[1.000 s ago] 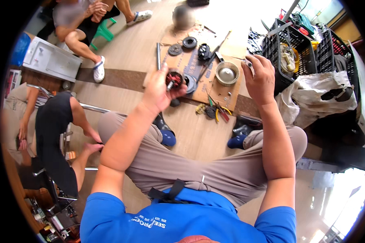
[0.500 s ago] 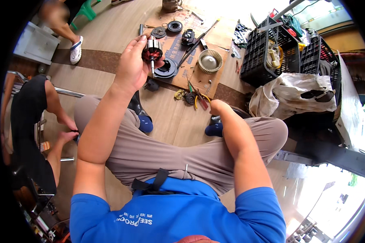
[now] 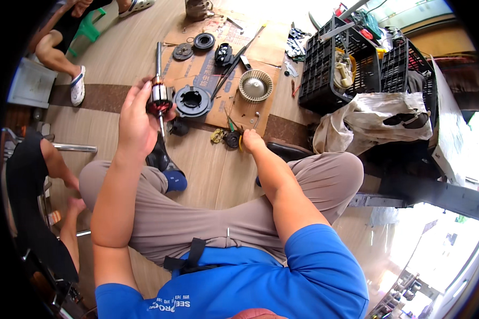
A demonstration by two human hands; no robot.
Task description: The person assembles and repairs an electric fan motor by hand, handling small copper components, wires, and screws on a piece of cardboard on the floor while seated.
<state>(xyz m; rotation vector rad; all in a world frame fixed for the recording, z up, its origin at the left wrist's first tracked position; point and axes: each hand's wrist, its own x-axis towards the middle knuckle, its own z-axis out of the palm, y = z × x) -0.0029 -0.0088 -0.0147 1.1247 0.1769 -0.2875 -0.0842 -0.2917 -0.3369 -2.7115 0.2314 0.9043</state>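
My left hand is closed around a motor armature, held upright above the floor. Its copper windings, dark core and long steel shaft show between thumb and fingers. My right hand is down among the hand tools by the cardboard's near edge, its fingers drawn together. Beside it shows the yellow handle of a pair of pliers; the hand hides what its fingers hold, if anything. A round black part and a yellow crumpled piece lie just left of that hand.
On a cardboard sheet lie a black motor end cover, a squirrel-cage fan wheel, a black ring and small hardware. Black crates and a stained cloth stand right. Other people's legs show at left.
My right hand has moved left and forward onto the hand tools, covering part of the pliers. The armature in my left hand has shifted left and lower. The whole view has shifted a little.
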